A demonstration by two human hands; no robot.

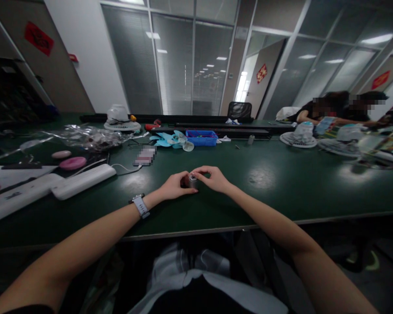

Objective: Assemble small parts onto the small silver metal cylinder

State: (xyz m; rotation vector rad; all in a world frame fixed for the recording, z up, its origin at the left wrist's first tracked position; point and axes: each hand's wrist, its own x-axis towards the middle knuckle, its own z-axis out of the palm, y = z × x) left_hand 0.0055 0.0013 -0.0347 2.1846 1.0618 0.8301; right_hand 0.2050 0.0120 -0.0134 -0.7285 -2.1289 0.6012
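Long axis upright, a small metal cylinder (193, 182) stands on or just above the table (216, 213), left hand (176, 186) fingers clamped around it, right hand (212, 178) fingers at its top (grip unclear).

No wording, brand or number can be read with certainty. Far left: a red diamond sign (39, 39) is mounted on a brown panel (63, 85); dark character-like strokes are noted, too blurred to be made out. Far middle: a red-and-gold sign (261, 73) is fixed to a door (257, 93); its mark is not resolved. Far right: another red sign (380, 80), likewise illegible. Left, on the counter (222, 209): dark marks on a white housing (19, 198) cannot be deciphered; the phone screen (145, 155) is pixelated.
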